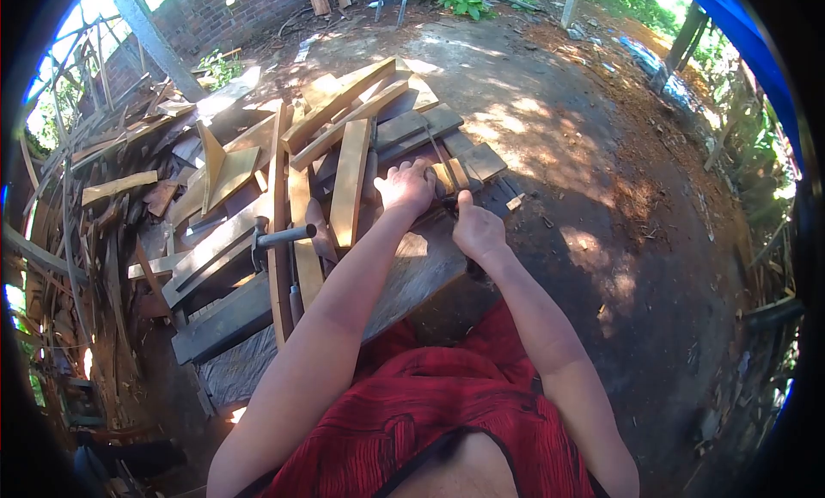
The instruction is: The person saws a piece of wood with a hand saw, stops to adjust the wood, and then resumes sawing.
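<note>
Near the right end of the workbench [421, 279], my left hand [407, 189] rests on the wood pieces, its fingers partly spread beside a small light wood block [451, 177]. My right hand [479, 230] is just to the right, fingers curled round a dark tool or handle whose shape is mostly hidden, with the thumb pointing up. A thin dark metal bar [434, 147] runs over the boards just beyond both hands. What lies under my left palm cannot be made out.
A hammer [284, 237] lies left of my left forearm among long planks [351, 182]. More boards [225, 317] are stacked at the bench's left. Scrap wood [120, 187] is heaped beyond, near a leaning post [163, 42]. Dirt ground [550, 154] lies to the right.
</note>
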`<move>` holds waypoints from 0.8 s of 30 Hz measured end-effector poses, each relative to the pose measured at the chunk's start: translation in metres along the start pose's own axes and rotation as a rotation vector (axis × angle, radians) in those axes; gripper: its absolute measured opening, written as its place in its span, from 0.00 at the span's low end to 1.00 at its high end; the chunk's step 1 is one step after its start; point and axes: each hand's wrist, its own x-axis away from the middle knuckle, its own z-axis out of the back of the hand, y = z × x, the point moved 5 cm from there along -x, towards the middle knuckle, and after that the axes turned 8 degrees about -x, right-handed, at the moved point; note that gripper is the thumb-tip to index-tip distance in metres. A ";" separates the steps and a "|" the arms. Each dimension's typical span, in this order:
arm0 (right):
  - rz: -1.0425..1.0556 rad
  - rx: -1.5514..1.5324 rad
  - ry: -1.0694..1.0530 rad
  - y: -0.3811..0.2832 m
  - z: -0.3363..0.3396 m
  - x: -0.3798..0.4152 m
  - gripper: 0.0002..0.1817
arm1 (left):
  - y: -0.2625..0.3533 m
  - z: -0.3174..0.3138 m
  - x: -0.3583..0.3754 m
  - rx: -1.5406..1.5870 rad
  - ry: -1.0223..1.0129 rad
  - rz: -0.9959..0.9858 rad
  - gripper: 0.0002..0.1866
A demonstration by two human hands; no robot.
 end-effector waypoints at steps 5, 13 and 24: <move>-0.046 0.004 -0.106 0.023 0.007 0.090 0.23 | 0.001 0.003 0.001 0.009 -0.010 -0.012 0.19; -0.023 0.020 -0.108 0.011 0.020 0.050 0.22 | 0.000 -0.001 -0.002 -0.012 0.013 -0.019 0.17; -0.044 0.021 -0.113 0.021 0.009 0.093 0.20 | -0.001 -0.003 -0.003 -0.001 0.028 -0.019 0.17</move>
